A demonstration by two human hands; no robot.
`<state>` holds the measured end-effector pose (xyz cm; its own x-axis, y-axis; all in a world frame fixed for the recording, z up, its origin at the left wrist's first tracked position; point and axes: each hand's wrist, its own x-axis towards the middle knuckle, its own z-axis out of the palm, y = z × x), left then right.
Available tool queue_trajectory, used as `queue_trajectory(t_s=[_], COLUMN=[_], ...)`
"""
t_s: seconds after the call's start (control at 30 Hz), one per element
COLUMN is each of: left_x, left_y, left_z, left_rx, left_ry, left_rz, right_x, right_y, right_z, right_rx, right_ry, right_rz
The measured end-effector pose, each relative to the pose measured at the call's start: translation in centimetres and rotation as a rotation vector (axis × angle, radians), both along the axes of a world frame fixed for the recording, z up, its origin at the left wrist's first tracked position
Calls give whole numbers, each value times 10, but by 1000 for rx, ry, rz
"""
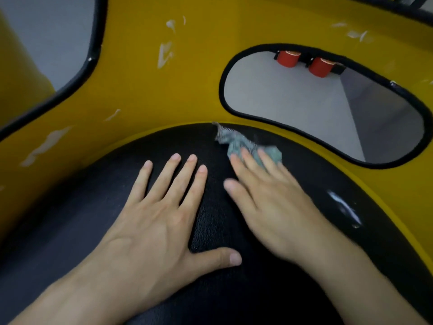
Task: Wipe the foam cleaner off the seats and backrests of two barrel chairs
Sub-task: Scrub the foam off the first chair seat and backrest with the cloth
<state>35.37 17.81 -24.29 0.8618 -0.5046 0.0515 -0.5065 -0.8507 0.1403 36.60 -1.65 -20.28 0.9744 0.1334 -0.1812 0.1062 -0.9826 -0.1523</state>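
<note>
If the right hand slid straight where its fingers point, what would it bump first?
Probably the yellow backrest, just past the edge of the black seat. The right hand presses the grey cloth, so the cloth would get there first. Depth is hard to judge.

Dim soft light, glare streak on seat (344,207), blurred edges

Left grip (159,219), a bare hand: lower centre of frame, palm down, fingers straight and spread, thumb out to the right. Right grip (269,202): just beside it, centre right, palm down, fingers straight, pointing upper left, slightly blurred.
</note>
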Motion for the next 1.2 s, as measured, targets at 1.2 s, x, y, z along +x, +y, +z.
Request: queue_trajectory(t_s=[1.2], left_x=[6], left_y=[-3], left_z=[-9], left_rx=[-9], left_ry=[4], left_rz=[158], right_x=[-1], right_y=[-10], right_z=[1], right_rx=[29], right_ry=[-18], right_rz=[36])
